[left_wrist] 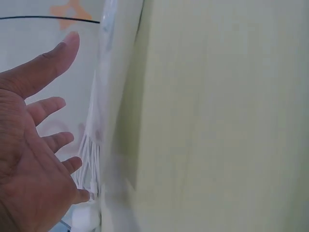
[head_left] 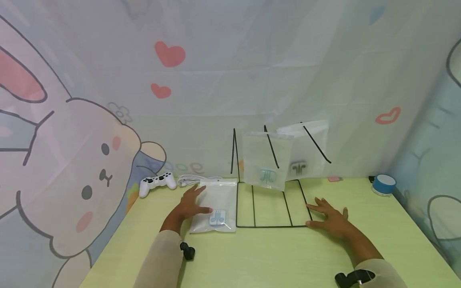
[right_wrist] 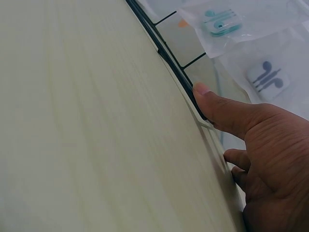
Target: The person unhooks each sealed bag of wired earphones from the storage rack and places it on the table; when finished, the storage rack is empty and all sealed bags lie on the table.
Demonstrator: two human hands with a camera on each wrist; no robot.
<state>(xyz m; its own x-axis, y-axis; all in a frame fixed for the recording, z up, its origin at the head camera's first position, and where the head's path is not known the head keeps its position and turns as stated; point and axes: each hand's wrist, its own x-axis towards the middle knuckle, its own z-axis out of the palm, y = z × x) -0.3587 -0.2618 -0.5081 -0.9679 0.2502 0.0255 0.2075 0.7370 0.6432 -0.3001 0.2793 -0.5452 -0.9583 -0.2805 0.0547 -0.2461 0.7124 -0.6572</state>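
Note:
My left hand (head_left: 189,203) is spread at the left side of a clear zip bag (head_left: 219,192) that lies on the table. Inside that bag is a small case of light-blue earphones (head_left: 217,218). Beside it stands a black wire rack (head_left: 273,227). From the rack's prongs hang a bag with teal earphones (head_left: 267,175) and, farther right, a bag with dark earphones (head_left: 298,168). My right hand (head_left: 331,220) is at the rack's front right corner, fingers spread. In the right wrist view the thumb (right_wrist: 217,108) touches the frame; nothing is gripped.
At the back left sit a white game controller (head_left: 157,183) and a coiled white cable (head_left: 192,180). A pink eraser-like block (head_left: 333,179) and a blue-and-white round container (head_left: 383,185) are at the back right. A printed cloth backdrop (head_left: 223,80) rises behind the table.

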